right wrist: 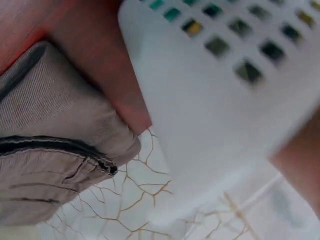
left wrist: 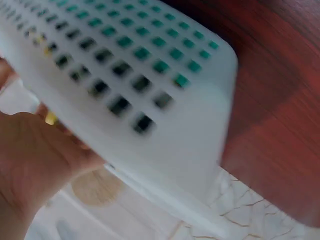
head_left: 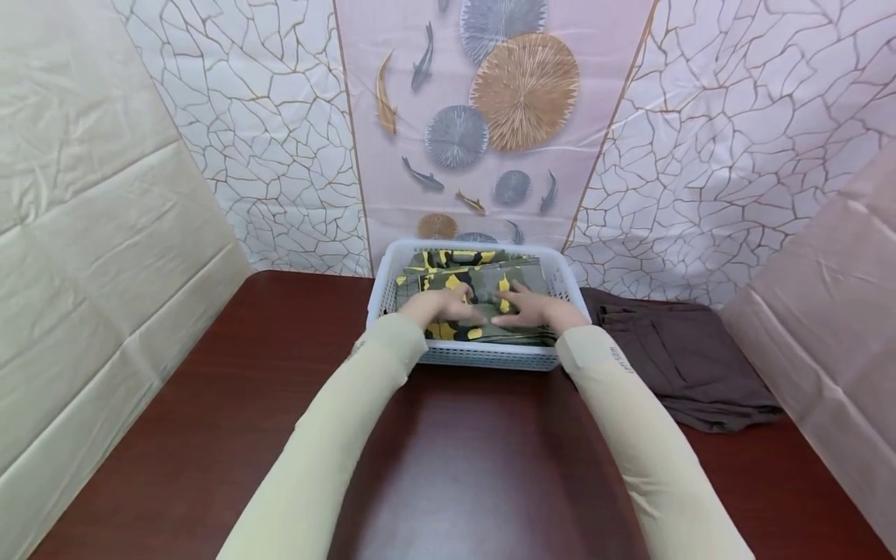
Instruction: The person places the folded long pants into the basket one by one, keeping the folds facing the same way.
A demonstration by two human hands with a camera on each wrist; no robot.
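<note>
Now, line by line:

Left hand: the left hand [head_left: 442,305] lies flat on the camouflage cloth [head_left: 483,281], fingers fairly straight and spread, pressing down and curled round nothing; in the left wrist view only the heel of the left hand [left wrist: 30,160] shows, blurred.

Right hand: the right hand [head_left: 533,309] rests flat on the same cloth just beside the left one, fingers straight and pointing inward, their tips close together over the middle.

Camouflage cloth: folded, green with yellow and black patches, lying inside the white basket [head_left: 483,356] and filling most of it.

White basket: perforated plastic, standing on the table [head_left: 231,404] at its far edge against the backdrop; its side wall [left wrist: 165,95] fills the left wrist view, and its corner [right wrist: 210,100] the right wrist view.

Brown garment: a folded brown garment [head_left: 682,362] lies on the table just to the right of the basket; the right wrist view shows its seamed edge [right wrist: 55,150] near the basket corner.

Sleeves: both forearms wear pale yellow sleeves [head_left: 336,435].

Backdrop: sheeting with a crackle pattern, fish and round discs [head_left: 525,89].
</note>
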